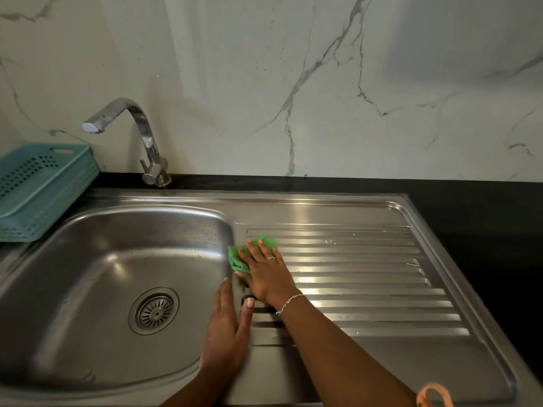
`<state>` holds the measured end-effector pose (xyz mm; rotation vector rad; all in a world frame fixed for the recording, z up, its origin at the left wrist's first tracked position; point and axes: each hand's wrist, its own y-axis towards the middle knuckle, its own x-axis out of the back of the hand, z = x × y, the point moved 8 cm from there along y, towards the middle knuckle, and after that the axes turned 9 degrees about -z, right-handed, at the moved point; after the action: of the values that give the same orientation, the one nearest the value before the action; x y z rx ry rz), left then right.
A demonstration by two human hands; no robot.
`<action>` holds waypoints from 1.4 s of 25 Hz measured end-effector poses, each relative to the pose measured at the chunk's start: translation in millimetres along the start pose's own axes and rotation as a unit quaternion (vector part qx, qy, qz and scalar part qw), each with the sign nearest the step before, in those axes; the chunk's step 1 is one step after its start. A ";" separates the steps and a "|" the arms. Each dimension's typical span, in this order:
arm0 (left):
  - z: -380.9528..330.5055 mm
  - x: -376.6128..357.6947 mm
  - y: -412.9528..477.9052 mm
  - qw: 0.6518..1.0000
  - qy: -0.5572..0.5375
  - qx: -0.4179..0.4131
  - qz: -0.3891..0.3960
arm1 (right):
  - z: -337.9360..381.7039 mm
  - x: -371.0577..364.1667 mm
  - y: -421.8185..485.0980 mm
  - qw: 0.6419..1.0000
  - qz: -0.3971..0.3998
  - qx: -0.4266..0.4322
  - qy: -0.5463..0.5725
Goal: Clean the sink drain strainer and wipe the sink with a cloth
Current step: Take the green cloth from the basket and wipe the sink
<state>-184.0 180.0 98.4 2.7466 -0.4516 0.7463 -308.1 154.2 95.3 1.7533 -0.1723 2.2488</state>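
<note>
A steel sink [97, 259] has a round slotted drain strainer [154, 310] seated in the bottom of its bowl. A green cloth [238, 255] lies on the ridge between the bowl and the ribbed drainboard [367, 277]. My right hand [266, 273] presses flat on the cloth, fingers spread; it wears a ring and a chain bracelet. My left hand [227, 327] rests flat on the sink's rim just below, fingers hanging into the bowl and thumb on the drainboard side, holding nothing.
A curved steel tap [141, 133] stands behind the bowl, spout pointing left. A teal plastic basket [38, 186] sits at the left on the black countertop [484, 230]. A marble-patterned wall rises behind. Something orange [433, 396] shows at the bottom right.
</note>
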 end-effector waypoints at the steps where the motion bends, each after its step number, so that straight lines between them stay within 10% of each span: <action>1: 0.9 -0.5 -0.6 1.000 0.002 0.004 -0.001 | -6.7 2.8 -2.6 1.000 -0.005 -0.004 -0.002; 23: 2.5 -4.5 1.4 0.999 0.040 0.015 0.024 | -279.5 83.5 -117.6 0.951 -0.054 -0.293 -0.079; 35: -7.0 -6.2 2.4 1.000 0.016 0.008 0.017 | -303.4 87.3 -111.8 0.935 -0.052 -0.339 -0.092</action>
<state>-193.1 181.5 101.3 2.7441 -0.4873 0.8045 -576.7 354.2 93.2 1.5222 -0.7729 1.6527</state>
